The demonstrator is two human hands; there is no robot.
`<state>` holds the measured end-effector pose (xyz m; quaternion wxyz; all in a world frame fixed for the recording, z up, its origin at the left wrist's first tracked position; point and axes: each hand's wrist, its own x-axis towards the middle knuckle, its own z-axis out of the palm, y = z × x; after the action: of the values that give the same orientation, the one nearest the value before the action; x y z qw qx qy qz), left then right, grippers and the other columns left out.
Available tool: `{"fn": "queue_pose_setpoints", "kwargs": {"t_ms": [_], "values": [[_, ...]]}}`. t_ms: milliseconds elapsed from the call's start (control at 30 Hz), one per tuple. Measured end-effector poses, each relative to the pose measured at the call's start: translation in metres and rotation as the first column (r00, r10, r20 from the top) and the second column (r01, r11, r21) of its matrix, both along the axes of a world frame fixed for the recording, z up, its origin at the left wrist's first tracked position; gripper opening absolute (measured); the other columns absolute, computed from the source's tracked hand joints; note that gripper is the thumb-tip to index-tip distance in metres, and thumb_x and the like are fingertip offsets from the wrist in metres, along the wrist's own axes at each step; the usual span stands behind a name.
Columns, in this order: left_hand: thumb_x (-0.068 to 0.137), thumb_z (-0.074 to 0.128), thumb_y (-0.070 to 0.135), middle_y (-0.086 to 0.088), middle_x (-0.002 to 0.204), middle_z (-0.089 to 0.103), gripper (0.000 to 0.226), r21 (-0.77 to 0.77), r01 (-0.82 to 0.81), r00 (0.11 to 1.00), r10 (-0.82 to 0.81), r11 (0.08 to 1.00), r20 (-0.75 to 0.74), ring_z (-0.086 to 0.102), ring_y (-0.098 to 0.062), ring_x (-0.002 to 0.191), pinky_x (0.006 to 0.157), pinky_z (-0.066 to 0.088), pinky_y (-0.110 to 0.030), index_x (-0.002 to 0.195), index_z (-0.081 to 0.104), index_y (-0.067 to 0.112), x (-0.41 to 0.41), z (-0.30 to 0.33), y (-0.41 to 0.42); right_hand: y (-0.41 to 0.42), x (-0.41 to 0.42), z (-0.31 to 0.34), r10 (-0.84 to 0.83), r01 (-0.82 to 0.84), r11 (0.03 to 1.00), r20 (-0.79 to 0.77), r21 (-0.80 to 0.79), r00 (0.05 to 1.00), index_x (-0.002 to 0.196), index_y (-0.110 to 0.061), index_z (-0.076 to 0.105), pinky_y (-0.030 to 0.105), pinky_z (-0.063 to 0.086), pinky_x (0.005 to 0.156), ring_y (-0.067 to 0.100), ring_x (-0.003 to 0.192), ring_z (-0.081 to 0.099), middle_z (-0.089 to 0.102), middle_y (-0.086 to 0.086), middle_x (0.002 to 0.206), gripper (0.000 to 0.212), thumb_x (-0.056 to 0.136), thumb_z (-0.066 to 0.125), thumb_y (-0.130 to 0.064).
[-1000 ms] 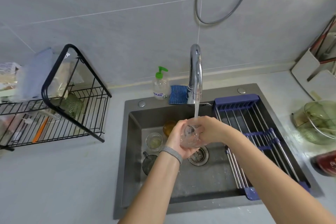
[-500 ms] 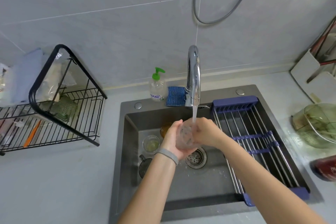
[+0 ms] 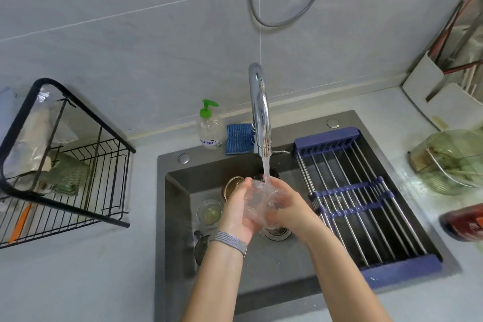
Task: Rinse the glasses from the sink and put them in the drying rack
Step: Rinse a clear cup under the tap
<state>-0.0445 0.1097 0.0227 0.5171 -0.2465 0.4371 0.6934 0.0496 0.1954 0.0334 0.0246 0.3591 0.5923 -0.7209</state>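
A clear glass (image 3: 257, 204) is held over the dark sink (image 3: 277, 269), under the water running from the chrome tap (image 3: 259, 112). My left hand (image 3: 236, 210) cups it from the left and my right hand (image 3: 287, 206) grips it from the right. Three more glasses stand in the sink's left part: an amber one (image 3: 231, 185), a clear one (image 3: 209, 212) and a dark one (image 3: 201, 247) partly hidden by my left wrist. The black wire drying rack (image 3: 86, 172) stands on the counter to the left, with a green glass (image 3: 68, 174) lying in it.
A blue roll-up drain rack (image 3: 366, 204) spans the sink's right half. A soap bottle (image 3: 210, 128) and a blue sponge (image 3: 239, 138) sit behind the sink. A green glass bowl (image 3: 454, 162), a red object (image 3: 465, 222) and a white utensil holder (image 3: 439, 86) are at the right.
Both hands stay on the glass under the running water and have turned it slightly. The view has shifted a little to the right.
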Motion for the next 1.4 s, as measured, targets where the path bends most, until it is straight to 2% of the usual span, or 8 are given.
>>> {"fn": "queue_pose_setpoints", "kwargs": {"t_ms": [200, 500, 700, 933, 1100, 1233, 1300, 1400], "values": [[0.096, 0.059, 0.027, -0.012, 0.118, 0.069, 0.031, -0.009, 0.119, 0.986, -0.119, 0.993, -0.119, 0.066, -0.029, 0.104, 0.079, 0.057, -0.043, 0.125, 0.063, 0.017, 0.009, 0.011, -0.005, -0.010, -0.009, -0.015, -0.412, 0.381, 0.905, 0.167, 0.191, 0.896, 0.088, -0.021, 0.071, 0.024, 0.049, 0.056, 0.021, 0.081, 0.068, 0.071, 0.001, 0.082, 0.008, 0.082, 0.074, -0.016], [0.085, 0.065, 0.036, -0.015, 0.131, 0.061, 0.054, -0.129, 0.252, 0.930, -0.277, 0.959, -0.241, 0.062, -0.030, 0.114, 0.073, 0.057, -0.039, 0.136, 0.055, 0.018, 0.017, 0.005, -0.007, -0.012, -0.005, -0.013, -0.499, 0.416, 0.851, 0.246, 0.321, 0.831, 0.075, -0.029, 0.062, 0.035, 0.056, 0.068, 0.025, 0.080, 0.064, 0.068, 0.003, 0.083, 0.019, 0.085, 0.071, -0.015], [0.099, 0.049, 0.038, -0.020, 0.126, 0.064, 0.042, -0.123, 0.200, 0.968, -0.215, 0.972, -0.127, 0.063, -0.032, 0.107, 0.067, 0.058, -0.040, 0.128, 0.062, 0.011, 0.005, 0.003, 0.000, 0.011, -0.020, -0.005, -0.069, -0.099, 0.908, 0.380, 0.406, 0.922, 0.093, -0.017, 0.064, 0.027, 0.046, 0.069, 0.021, 0.081, 0.056, 0.059, 0.003, 0.084, 0.008, 0.088, 0.058, -0.019], [0.096, 0.054, 0.033, -0.016, 0.118, 0.068, 0.033, -0.090, 0.203, 0.957, -0.217, 0.975, -0.194, 0.065, -0.030, 0.104, 0.071, 0.057, -0.042, 0.121, 0.063, 0.013, 0.012, 0.002, 0.009, 0.019, -0.017, -0.008, -0.234, 0.123, 0.924, 0.280, 0.362, 0.931, 0.065, -0.021, 0.059, 0.028, 0.044, 0.055, 0.029, 0.073, 0.061, 0.064, 0.005, 0.072, 0.027, 0.085, 0.049, -0.005], [0.097, 0.049, 0.044, -0.012, 0.092, 0.073, 0.047, 0.006, 0.072, 0.996, -0.072, 0.997, -0.059, 0.070, -0.024, 0.081, 0.072, 0.056, -0.037, 0.082, 0.080, 0.013, -0.005, 0.007, 0.009, 0.023, -0.010, 0.004, 0.068, -0.082, 0.880, 0.047, 0.469, 0.997, 0.122, -0.024, 0.062, 0.030, 0.051, 0.091, 0.013, 0.105, 0.062, 0.068, -0.009, 0.113, 0.042, 0.083, 0.072, -0.037], [0.097, 0.051, 0.039, -0.010, 0.078, 0.070, 0.042, -0.026, 0.010, 1.000, -0.010, 1.000, 0.016, 0.070, -0.024, 0.067, 0.059, 0.059, -0.032, 0.082, 0.073, 0.007, -0.014, 0.004, 0.006, 0.020, 0.009, 0.012, 0.134, 0.158, 0.615, -0.299, 0.773, 0.945, 0.100, -0.013, 0.070, 0.030, 0.048, 0.091, 0.017, 0.101, 0.059, 0.067, -0.005, 0.099, 0.027, 0.080, 0.054, -0.022], [0.097, 0.049, 0.045, -0.010, 0.080, 0.072, 0.043, -0.059, 0.050, 0.998, -0.047, 0.997, 0.045, 0.072, -0.023, 0.068, 0.056, 0.059, -0.030, 0.100, 0.069, 0.008, -0.011, 0.004, 0.003, 0.026, 0.005, 0.015, 0.494, -0.224, 0.463, -0.040, 0.858, 0.869, 0.111, -0.012, 0.070, 0.042, 0.040, 0.110, 0.022, 0.108, 0.062, 0.070, 0.002, 0.110, 0.039, 0.079, 0.047, -0.015], [0.093, 0.052, 0.050, -0.010, 0.102, 0.073, 0.049, -0.105, 0.110, 0.994, -0.112, 0.988, -0.010, 0.070, -0.025, 0.088, 0.071, 0.058, -0.035, 0.123, 0.064, 0.014, -0.001, 0.003, 0.003, 0.029, -0.009, 0.021, 0.651, -0.599, -0.157, 0.538, 0.785, 0.535, 0.134, -0.013, 0.051, 0.062, -0.010, 0.117, 0.027, 0.118, 0.057, 0.063, 0.005, 0.127, 0.051, 0.083, 0.055, -0.018]]}}
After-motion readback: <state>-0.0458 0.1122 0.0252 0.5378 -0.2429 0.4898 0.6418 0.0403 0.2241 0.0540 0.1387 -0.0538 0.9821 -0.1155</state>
